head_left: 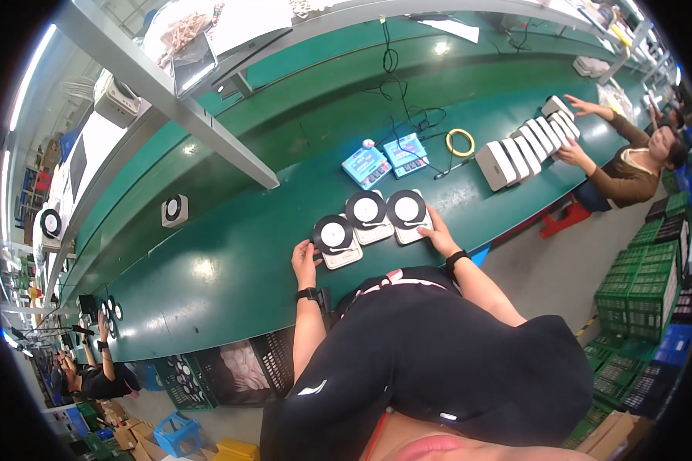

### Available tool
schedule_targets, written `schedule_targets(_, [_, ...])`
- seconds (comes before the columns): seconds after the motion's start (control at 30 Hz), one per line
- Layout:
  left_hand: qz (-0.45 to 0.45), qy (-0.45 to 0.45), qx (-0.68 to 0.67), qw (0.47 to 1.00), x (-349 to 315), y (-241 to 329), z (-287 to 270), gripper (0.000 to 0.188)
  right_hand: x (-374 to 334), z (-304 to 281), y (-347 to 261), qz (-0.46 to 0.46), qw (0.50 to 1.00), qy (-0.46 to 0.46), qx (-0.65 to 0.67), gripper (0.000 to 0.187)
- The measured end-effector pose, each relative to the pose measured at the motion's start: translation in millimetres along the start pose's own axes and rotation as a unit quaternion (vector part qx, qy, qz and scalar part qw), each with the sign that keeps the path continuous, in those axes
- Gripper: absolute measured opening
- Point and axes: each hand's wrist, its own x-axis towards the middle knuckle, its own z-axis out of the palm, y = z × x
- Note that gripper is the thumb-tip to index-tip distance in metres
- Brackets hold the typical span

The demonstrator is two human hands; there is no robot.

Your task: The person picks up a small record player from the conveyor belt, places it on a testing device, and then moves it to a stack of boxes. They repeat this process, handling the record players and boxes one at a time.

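Three small white record-player-shaped devices (369,216) with black discs, white centres and white arms lie side by side on the green workbench in front of me. My left hand (305,260) curls its fingers against the outer edge of the left mini record player (335,237). At the other end, my right hand (440,235) grips the right mini record player (407,213), thumb on its near corner and fingers along its side. The middle device sits slightly farther back, touched by neither hand. Undersides of the devices are hidden.
Beyond the devices lie two blue boxes (367,167), loose black cables and a yellow ring (460,143). A co-worker at right handles a row of white units (515,160). Another device (174,210) lies far left; grey shelf posts (169,92) rise there. Crates (242,369) stand below the bench.
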Motion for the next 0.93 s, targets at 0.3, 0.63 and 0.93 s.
schedule_targets(0.3, [-0.011, -0.001, 0.006, 1.0, -0.6, 2.1, 0.4, 0.025, -0.6, -0.7, 2.4, -0.019, 0.998, 0.007, -0.063, 0.076])
schedule_targets(0.63, [-0.017, 0.008, 0.0, 1.0, -0.1, 0.3, -0.4, 0.025, -5.9, 14.4, -25.8, -0.021, 0.989, 0.047, -0.138, 0.083])
schedule_targets(0.93, [0.335, 0.075, 0.392, 0.853, -4.8, 59.2, 79.0, 0.054, -4.8, 20.6, -39.3, 0.036, 0.984, 0.073, -0.156, 0.097])
